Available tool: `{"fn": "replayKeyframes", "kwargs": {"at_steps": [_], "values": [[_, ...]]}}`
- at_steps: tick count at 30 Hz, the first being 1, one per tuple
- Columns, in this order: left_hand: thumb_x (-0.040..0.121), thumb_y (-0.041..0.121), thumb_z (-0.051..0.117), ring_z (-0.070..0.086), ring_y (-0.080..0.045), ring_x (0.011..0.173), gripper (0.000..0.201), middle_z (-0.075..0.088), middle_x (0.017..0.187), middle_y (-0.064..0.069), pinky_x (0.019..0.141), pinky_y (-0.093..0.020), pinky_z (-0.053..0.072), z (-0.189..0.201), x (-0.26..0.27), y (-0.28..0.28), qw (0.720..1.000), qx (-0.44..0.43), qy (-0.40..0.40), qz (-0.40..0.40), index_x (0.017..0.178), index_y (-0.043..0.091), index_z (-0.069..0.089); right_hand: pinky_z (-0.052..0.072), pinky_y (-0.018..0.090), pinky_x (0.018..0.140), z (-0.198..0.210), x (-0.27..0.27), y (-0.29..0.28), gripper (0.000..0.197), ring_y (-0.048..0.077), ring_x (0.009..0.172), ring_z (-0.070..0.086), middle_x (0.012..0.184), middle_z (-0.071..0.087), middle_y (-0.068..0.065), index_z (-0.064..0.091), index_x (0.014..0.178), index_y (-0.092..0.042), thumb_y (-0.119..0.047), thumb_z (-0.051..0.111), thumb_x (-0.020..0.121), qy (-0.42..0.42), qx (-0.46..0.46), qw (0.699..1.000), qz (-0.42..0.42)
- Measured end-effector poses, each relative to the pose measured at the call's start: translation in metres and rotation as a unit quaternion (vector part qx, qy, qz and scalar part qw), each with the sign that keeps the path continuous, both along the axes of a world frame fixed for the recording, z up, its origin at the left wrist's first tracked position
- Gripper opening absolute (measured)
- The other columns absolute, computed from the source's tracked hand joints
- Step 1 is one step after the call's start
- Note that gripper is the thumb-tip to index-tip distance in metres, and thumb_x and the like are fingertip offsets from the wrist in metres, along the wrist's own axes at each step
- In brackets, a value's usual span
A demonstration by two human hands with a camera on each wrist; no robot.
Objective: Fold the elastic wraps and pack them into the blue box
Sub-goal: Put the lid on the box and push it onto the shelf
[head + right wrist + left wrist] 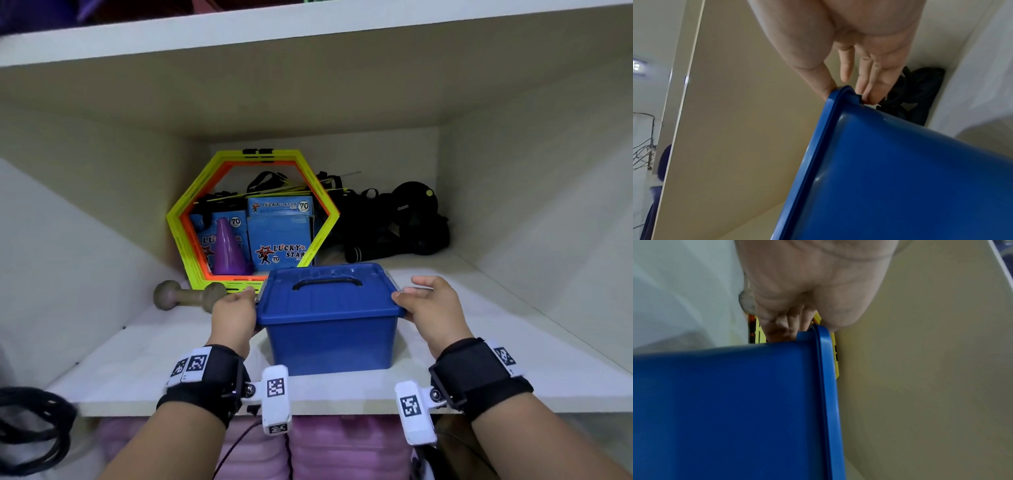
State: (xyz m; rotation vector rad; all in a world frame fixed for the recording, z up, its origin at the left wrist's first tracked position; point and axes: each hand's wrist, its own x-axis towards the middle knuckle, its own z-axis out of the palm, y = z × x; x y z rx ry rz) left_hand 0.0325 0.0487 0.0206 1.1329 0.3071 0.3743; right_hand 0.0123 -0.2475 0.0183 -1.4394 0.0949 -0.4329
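Head view: blue box (329,329), glossy plastic, lid on with black carry handle, standing near the front edge of the shelf (144,370), left hand (234,317) and right hand (432,313) at its lid ends. Left wrist view: left fingers (781,327) curled under the rim, grasping the box. Right wrist view: right thumb (818,81) and nearly straight fingers (869,86) pinching the lid rim.
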Motion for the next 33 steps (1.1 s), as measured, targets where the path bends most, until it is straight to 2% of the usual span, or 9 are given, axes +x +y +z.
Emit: {"fn": "replayKeyframes", "kwargs": {"at_steps": [2,4,5,8,13,19,23,28,33], "values": [[0.086,0.016,0.07,0.065,-0.024,0.086,0.015,0.07,0.096,-0.005,0.069,-0.028,0.047,-0.002,0.008,0.003,0.992,0.107,0.062,-0.022,0.099,0.016,0.063,0.056,0.031,0.068,0.002,0.003,-0.002,0.035,0.022,0.078,0.068,0.1,0.065,0.014,0.053,0.119,-0.003,-0.003,0.069,0.088,-0.003,0.019,1.0,-0.011],[0.089,0.004,0.06,0.059,-0.024,0.073,0.008,0.064,0.092,-0.014,0.064,-0.029,0.047,0.005,0.011,0.008,0.997,-0.011,0.035,-0.073,0.092,0.011,0.064,0.059,0.035,0.07,0.003,0.007,-0.005,0.025,0.025,0.075,0.068,0.097,0.067,0.017,0.055,0.114,-0.003,-0.004,0.065,0.091,0.008,0.067,0.998,-0.007],[0.091,0.0,0.056,0.058,-0.024,0.067,0.01,0.062,0.091,-0.018,0.064,-0.032,0.05,0.001,0.014,0.009,0.997,0.035,0.029,-0.055,0.089,0.008,0.062,0.059,0.037,0.072,0.002,0.009,-0.007,0.023,0.027,0.075,0.068,0.096,0.067,0.018,0.056,0.112,-0.002,-0.003,0.064,0.091,0.016,0.088,0.996,0.0],[0.097,0.005,0.058,0.069,-0.029,0.078,0.006,0.072,0.097,-0.019,0.081,-0.043,0.057,0.009,0.012,0.008,0.992,0.052,0.073,-0.094,0.099,0.003,0.063,0.059,0.038,0.075,0.002,0.015,-0.012,0.017,0.027,0.076,0.068,0.094,0.068,0.018,0.056,0.106,-0.003,-0.001,0.064,0.091,0.046,0.125,0.991,0.025],[0.087,0.01,0.072,0.07,-0.04,0.1,0.038,0.072,0.107,-0.027,0.098,-0.056,0.052,0.015,0.021,0.012,0.98,0.112,0.112,-0.12,0.12,-0.006,0.063,0.052,0.039,0.07,0.002,0.027,-0.015,0.011,0.029,0.075,0.065,0.093,0.068,0.016,0.054,0.102,-0.005,0.001,0.059,0.094,0.108,0.177,0.972,0.107],[0.073,0.001,0.081,0.066,-0.031,0.072,0.023,0.07,0.086,-0.022,0.074,-0.049,0.058,0.023,0.025,0.0,0.967,0.226,0.11,-0.038,0.09,-0.003,0.065,0.051,0.028,0.055,0.004,0.033,-0.021,0.004,0.021,0.061,0.062,0.091,0.067,0.015,0.062,0.09,-0.006,-0.007,0.059,0.092,0.151,0.182,0.955,0.177],[0.075,0.002,0.081,0.062,-0.028,0.066,0.017,0.069,0.08,-0.019,0.068,-0.04,0.055,0.015,0.025,0.0,0.97,0.232,0.069,-0.034,0.086,-0.004,0.07,0.049,0.03,0.055,0.006,0.035,-0.017,0.002,0.022,0.06,0.057,0.084,0.065,0.016,0.062,0.09,-0.005,-0.005,0.061,0.089,0.152,0.17,0.958,0.174],[0.072,0.012,0.085,0.069,-0.035,0.08,0.016,0.074,0.089,-0.021,0.082,-0.054,0.059,0.013,0.029,0.004,0.958,0.279,0.06,-0.021,0.08,0.004,0.073,0.051,0.031,0.055,0.015,0.037,-0.007,0.007,0.026,0.058,0.059,0.077,0.06,0.02,0.059,0.079,-0.001,0.002,0.062,0.085,0.147,0.093,0.976,0.128],[0.072,0.011,0.085,0.069,-0.034,0.08,0.019,0.074,0.092,-0.023,0.081,-0.053,0.058,0.012,0.027,0.004,0.959,0.278,0.06,-0.015,0.083,0.003,0.071,0.052,0.029,0.055,0.017,0.037,0.001,0.022,0.023,0.055,0.056,0.068,0.053,0.015,0.052,0.067,-0.008,0.004,0.063,0.081,0.121,-0.006,0.989,0.085]]}}
